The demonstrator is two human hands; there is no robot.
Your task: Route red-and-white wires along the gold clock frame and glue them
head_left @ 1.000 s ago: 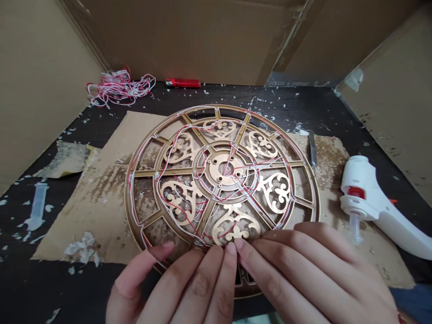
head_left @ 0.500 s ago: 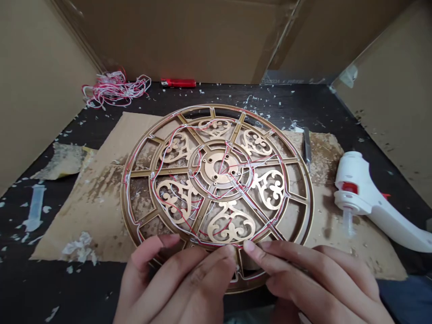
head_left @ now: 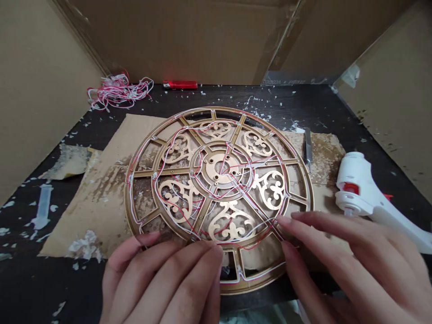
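Note:
A round gold openwork frame (head_left: 248,284) with scroll ornaments lies tilted in front of me. Red and white wires (head_left: 251,238) run along its rings and spokes. At the near side, my left hand (head_left: 165,279) is closed, its fingertips pressed together on the wires at the middle ring; the exact contact is hidden. My right hand (head_left: 351,265) is at the near right of the frame, index finger and thumb apart on either side of a spoke (head_left: 276,230) where wires cross. Between the hands, the red strand bows slightly away from the ring.
Under the frame is a stained cardboard sheet (head_left: 84,189). A white glue gun (head_left: 367,191) lies right, near a grey blade-like tool (head_left: 308,146). Behind are a bundle of wire (head_left: 119,92) and a red lighter (head_left: 180,84). A translucent plastic tube (head_left: 43,204) lies left. Cardboard walls (head_left: 189,40) surround the table.
My right hand has moved right from the near middle of the ring to the spoke, its fingers spreading. My left hand has shifted slightly left and stays closed. The wire between them now sits looser.

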